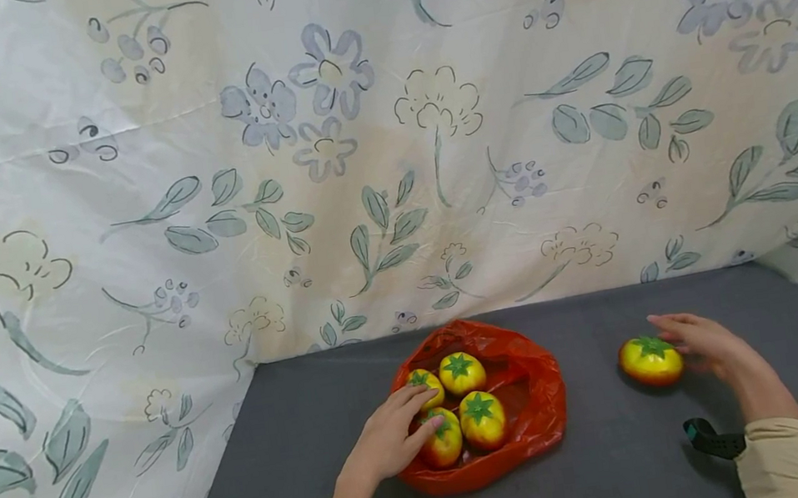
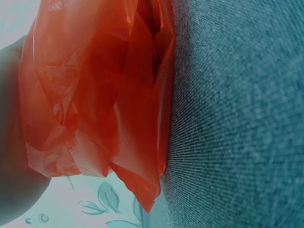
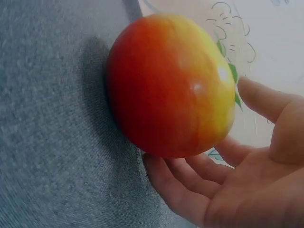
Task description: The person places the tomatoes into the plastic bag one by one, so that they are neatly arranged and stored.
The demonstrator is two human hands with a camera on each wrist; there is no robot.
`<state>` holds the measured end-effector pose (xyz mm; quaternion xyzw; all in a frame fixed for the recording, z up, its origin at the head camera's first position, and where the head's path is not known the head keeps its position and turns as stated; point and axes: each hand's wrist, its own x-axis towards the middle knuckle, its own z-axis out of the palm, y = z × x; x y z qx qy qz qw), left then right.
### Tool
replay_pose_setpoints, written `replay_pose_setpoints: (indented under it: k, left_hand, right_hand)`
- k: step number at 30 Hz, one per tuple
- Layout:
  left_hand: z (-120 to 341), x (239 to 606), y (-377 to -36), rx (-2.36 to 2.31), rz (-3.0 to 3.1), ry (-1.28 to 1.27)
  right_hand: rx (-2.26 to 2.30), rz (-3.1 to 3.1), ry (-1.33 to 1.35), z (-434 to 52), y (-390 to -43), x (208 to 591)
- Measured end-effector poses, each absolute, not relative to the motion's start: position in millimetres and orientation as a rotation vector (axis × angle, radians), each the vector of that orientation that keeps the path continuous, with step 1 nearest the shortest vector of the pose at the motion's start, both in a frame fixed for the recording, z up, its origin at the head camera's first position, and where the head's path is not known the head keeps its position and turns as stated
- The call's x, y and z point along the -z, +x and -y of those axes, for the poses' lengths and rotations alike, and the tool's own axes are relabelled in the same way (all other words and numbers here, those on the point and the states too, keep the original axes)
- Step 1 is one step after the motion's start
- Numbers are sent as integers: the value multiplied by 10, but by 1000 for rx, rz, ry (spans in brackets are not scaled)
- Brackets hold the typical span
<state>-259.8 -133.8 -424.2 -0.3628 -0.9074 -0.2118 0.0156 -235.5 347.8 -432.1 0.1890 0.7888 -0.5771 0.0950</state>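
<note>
On the grey table a red-and-yellow tomato with a green star-shaped top sits apart from the bag. My right hand is at its right side. In the right wrist view the thumb is by the green leaf and the fingers reach along the tomato's side, loosely bent; firm contact cannot be seen. My left hand lies over the left rim of a red plastic bag, its fingers resting over tomatoes inside. Several tomatoes show in the bag's opening. The left wrist view shows mostly the bag's crumpled wall.
A pale floral cloth hangs behind the table and along its sides. Grey table surface lies between the bag and the single tomato. A black strap sticks out by the right sleeve.
</note>
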Motion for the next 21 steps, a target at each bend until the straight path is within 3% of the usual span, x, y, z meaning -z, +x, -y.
replay_pose_setpoints:
  k: [21]
  left_hand:
    - [1343, 4268, -2586, 648, 2816, -1123]
  right_hand:
    - [1668, -2305, 433, -3408, -2311, 4382]
